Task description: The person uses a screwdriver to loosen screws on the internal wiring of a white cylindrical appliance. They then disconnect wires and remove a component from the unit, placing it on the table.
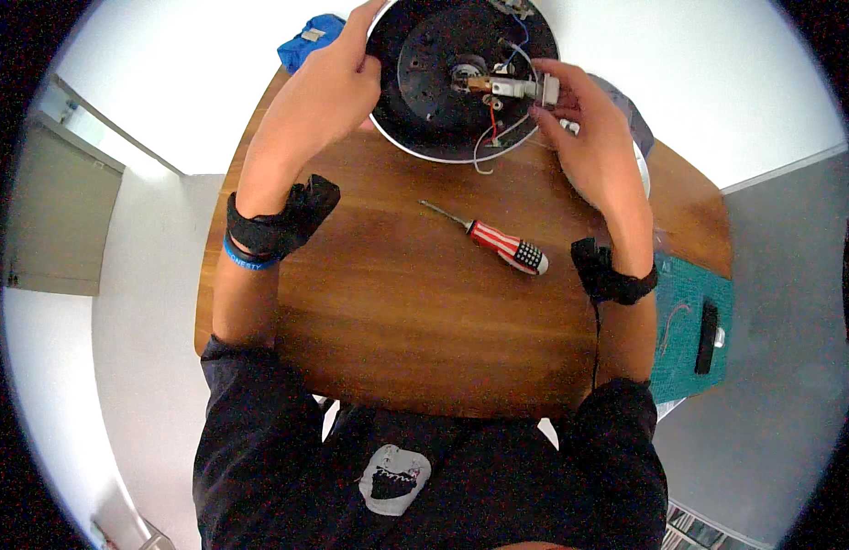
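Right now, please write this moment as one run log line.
left hand: gripping round black housing | right hand: holding white fitting | screwdriver: lying on wooden table | green mat: at table's right

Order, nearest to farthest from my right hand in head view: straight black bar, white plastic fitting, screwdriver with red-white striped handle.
1. White fitting, in the right hand.
2. Screwdriver, lower left, on wooden table.
3. Black bar, lower right, on green mat.
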Motion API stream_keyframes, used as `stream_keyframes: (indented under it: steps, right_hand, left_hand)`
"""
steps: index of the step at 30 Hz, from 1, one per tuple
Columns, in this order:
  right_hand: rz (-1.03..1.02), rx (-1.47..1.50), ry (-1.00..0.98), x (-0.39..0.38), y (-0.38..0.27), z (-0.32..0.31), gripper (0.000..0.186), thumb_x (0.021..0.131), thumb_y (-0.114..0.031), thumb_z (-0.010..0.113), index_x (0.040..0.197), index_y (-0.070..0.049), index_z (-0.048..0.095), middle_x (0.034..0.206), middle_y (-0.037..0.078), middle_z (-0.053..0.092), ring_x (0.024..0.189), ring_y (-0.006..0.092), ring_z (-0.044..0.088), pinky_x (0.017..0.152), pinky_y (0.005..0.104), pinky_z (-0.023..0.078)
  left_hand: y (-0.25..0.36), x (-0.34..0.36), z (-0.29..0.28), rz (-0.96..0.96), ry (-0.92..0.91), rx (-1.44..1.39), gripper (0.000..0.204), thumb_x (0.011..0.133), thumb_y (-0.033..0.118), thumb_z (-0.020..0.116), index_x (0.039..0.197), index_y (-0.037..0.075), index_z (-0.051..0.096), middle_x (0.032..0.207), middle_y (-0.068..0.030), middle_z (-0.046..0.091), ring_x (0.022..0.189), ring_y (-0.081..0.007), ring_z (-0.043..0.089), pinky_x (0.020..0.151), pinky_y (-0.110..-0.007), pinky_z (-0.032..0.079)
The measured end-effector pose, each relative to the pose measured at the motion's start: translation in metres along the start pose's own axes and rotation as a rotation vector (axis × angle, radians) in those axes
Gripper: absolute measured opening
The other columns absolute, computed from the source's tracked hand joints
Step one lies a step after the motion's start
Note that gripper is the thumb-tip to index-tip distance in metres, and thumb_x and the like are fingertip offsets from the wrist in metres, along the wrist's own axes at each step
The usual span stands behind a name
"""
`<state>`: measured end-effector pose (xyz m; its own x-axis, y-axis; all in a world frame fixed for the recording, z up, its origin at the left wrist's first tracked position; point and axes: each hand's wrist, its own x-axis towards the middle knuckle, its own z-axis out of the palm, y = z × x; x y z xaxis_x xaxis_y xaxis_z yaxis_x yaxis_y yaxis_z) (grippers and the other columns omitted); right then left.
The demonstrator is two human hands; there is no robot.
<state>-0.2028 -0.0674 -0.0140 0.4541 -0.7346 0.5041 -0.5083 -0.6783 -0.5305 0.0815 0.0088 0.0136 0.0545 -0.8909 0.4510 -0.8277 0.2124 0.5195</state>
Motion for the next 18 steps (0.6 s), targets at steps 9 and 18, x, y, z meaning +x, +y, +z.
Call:
stream_keyframes:
  steps: [9, 18]
  right_hand:
    - [0.0, -0.078, -0.15, 0.002, -0.004, -0.013, 0.042, 0.095, -0.006, 0.076, 0.135, -0.009, 0.066, 0.117, 0.012, 0.075, 0.102, 0.0239, 0.073, 0.091, 0.0354, 0.06]
    - [-0.059, -0.133, -0.172, -0.005, -0.004, -0.015, 0.038, 0.097, -0.011, 0.074, 0.134, -0.009, 0.066, 0.115, 0.013, 0.073, 0.095, 0.0249, 0.072, 0.082, 0.0357, 0.06]
  left_hand:
    - [-0.013, 0.001, 0.014, -0.07, 0.006, -0.176, 0.062, 0.101, 0.005, 0.044, 0.161, 0.013, 0.034, 0.073, -0.025, 0.069, 0.064, -0.0376, 0.073, 0.068, -0.049, 0.058]
    - [-0.004, 0.0, 0.013, -0.075, 0.017, -0.097, 0.06, 0.101, 0.006, 0.045, 0.16, 0.014, 0.037, 0.072, -0.0244, 0.068, 0.066, -0.0393, 0.072, 0.07, -0.052, 0.055]
